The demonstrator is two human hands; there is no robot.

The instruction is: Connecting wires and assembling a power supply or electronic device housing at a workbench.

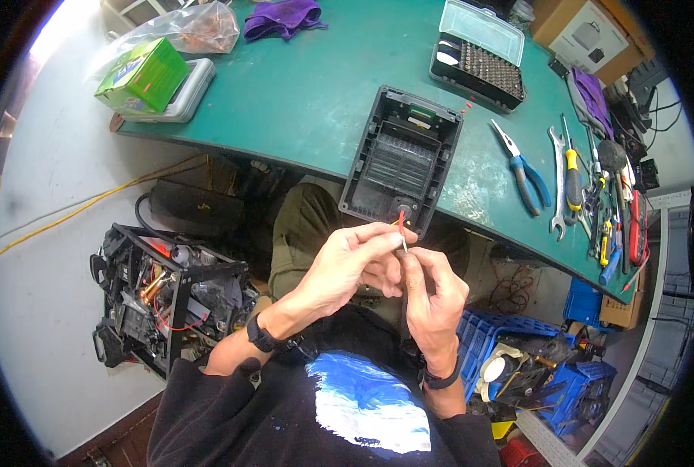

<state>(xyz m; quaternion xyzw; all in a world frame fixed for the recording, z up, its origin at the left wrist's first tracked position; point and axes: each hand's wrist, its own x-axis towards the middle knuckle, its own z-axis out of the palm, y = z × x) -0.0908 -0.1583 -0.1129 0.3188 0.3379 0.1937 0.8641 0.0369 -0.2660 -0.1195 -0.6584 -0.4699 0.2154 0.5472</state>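
A black plastic housing [401,156] lies with its open side up, its near end sticking out over the bench's front edge. Short red wires [402,219] come out of a round fitting at that near end. My left hand [359,257] is closed, pinching a red wire between thumb and forefinger. Just to the right, my right hand [434,300] is closed too, its thumb and forefinger pressed together at the wire's lower end. A thin pale piece shows between the fingertips, too small to name. What the right fingers grip is mostly hidden.
On the green bench [300,93] lie long-nose pliers [524,173], a wrench [557,183], a screwdriver [573,175] and a bit case [483,66]. A green box [141,75] stands far left. Below are a black parts crate [172,296] and blue crates [510,331].
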